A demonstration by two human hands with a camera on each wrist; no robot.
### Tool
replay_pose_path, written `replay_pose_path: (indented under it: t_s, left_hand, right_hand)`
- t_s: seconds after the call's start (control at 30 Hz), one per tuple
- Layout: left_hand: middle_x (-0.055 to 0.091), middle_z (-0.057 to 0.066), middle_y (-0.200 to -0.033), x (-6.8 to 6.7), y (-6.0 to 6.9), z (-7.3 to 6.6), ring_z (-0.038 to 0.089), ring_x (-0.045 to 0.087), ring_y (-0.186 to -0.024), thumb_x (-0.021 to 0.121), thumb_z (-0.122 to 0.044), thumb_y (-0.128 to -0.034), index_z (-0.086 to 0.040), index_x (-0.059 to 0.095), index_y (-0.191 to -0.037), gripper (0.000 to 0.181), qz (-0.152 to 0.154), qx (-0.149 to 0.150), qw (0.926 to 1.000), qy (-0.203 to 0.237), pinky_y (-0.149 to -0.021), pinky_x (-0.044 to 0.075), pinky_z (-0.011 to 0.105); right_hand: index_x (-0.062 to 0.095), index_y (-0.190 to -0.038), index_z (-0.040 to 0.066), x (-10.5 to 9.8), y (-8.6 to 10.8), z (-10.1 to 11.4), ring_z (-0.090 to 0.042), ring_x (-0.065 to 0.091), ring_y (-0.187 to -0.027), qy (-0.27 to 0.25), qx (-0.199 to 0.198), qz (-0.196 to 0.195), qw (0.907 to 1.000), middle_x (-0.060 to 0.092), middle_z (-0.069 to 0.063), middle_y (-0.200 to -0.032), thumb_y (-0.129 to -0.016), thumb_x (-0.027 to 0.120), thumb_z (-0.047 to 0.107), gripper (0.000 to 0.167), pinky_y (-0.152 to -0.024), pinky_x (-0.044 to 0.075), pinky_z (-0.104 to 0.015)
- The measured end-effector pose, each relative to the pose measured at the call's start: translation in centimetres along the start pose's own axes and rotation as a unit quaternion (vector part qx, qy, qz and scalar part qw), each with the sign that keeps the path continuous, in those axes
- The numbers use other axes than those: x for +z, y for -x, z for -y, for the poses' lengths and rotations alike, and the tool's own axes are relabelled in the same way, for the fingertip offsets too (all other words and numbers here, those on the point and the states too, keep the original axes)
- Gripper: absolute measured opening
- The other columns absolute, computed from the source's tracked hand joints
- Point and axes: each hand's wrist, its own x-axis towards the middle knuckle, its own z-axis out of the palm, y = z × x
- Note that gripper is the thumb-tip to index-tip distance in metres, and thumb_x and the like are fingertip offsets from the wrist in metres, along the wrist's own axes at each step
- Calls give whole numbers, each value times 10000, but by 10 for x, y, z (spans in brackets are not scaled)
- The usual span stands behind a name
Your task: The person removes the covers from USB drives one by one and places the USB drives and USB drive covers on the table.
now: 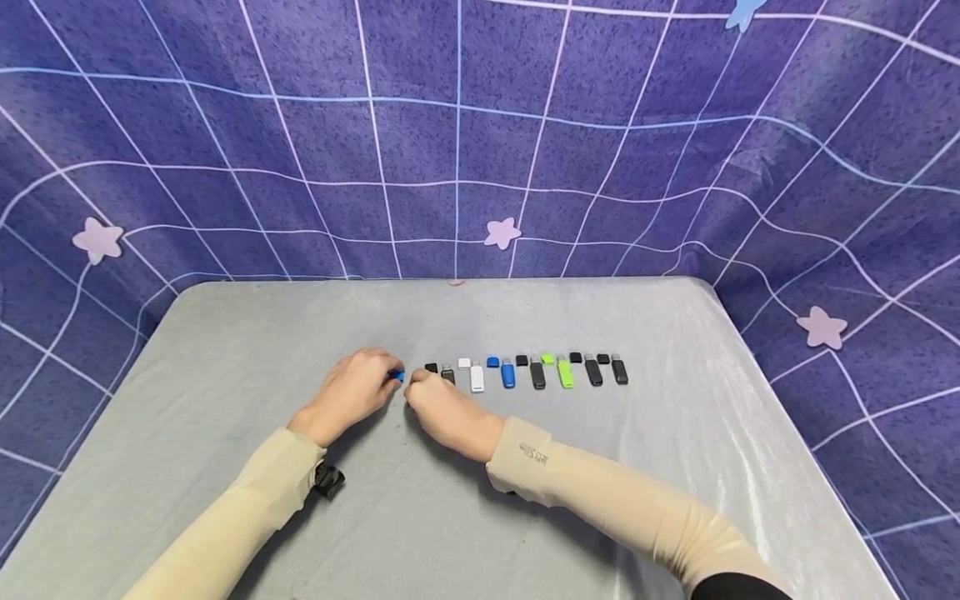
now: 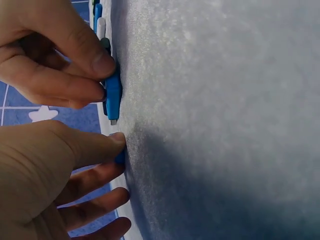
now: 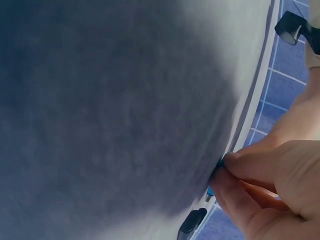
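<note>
My left hand [image 1: 351, 392] pinches a small blue cap [image 1: 397, 376] between thumb and fingers, low over the table. Just to its right, my right hand [image 1: 450, 410] holds a blue USB stick [image 2: 114, 95] by its sides. In the left wrist view, the stick's metal connector points toward the left hand, with a small gap between it and the blue cap. From the head, the right fingers hide most of this stick. A black USB stick [image 1: 447, 374] lies partly covered behind the right hand, with a black cap [image 1: 431, 367] beside it.
To the right runs a row of uncapped USB sticks: a white one [image 1: 477, 377], a blue one [image 1: 508, 373], a green one [image 1: 565, 372] and several black ones. Their caps lie beside them. A grey cloth covers the table [image 1: 450, 533]; a patterned purple curtain [image 1: 420, 142] stands behind.
</note>
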Motion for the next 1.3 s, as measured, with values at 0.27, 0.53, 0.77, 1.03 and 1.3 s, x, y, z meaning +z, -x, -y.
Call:
replay_pose_path:
  t_s: [0.27, 0.53, 0.77, 1.03, 1.3]
  left_hand:
    - [747, 79, -1006, -1, -6, 0, 301, 704, -973, 800, -72, -869, -76, 774, -1015, 149, 90, -201, 9997, 117, -819, 581, 510]
    - [747, 91, -1061, -2, -6, -1, 326, 700, -1030, 808, -99, -875, -75, 771, -1047, 178, 229, -334, 9990, 183, -848, 580, 529]
    - [743, 116, -1097, -1, -4, -2, 349, 695, -1055, 794, -99, -884, -52, 765, -1074, 197, 193, -257, 9992, 226, -888, 574, 534]
    - [741, 109, -1106, 0, -4, -1, 340, 697, -1060, 798, -105, -884, -52, 766, -1077, 203, 181, -209, 9995, 159, -890, 575, 529]
    - [745, 103, -1113, 1, -5, 0, 340, 701, -1056, 789, -114, -893, -66, 765, -1078, 193, 97, -209, 9996, 140, -868, 579, 532]
  right_hand:
    - [755, -835, 57, -2, -6, -4, -173, 707, -825, -452, 91, -4, 9989, 671, -87, -902, -948, 663, -9, 160, -654, 550, -179]
    - [765, -839, 67, -5, 1, -3, -141, 709, -879, -716, 25, 172, 9973, 695, -55, -920, -958, 643, -18, 190, -712, 541, -143]
    - [702, -854, 91, -22, 16, 0, -77, 674, -773, -642, -171, 753, 9949, 685, -7, -876, -977, 646, 91, 136, -638, 534, -164]
    - [692, -1050, 63, -22, 20, -2, -73, 665, -738, -636, -209, 1020, 9925, 694, -23, -840, -989, 630, 102, 96, -609, 542, -190]
    - [694, -1182, 26, -23, 15, -7, -95, 684, -770, -688, -230, 1132, 9909, 728, -52, -920, -986, 661, 126, 223, -655, 560, -183]
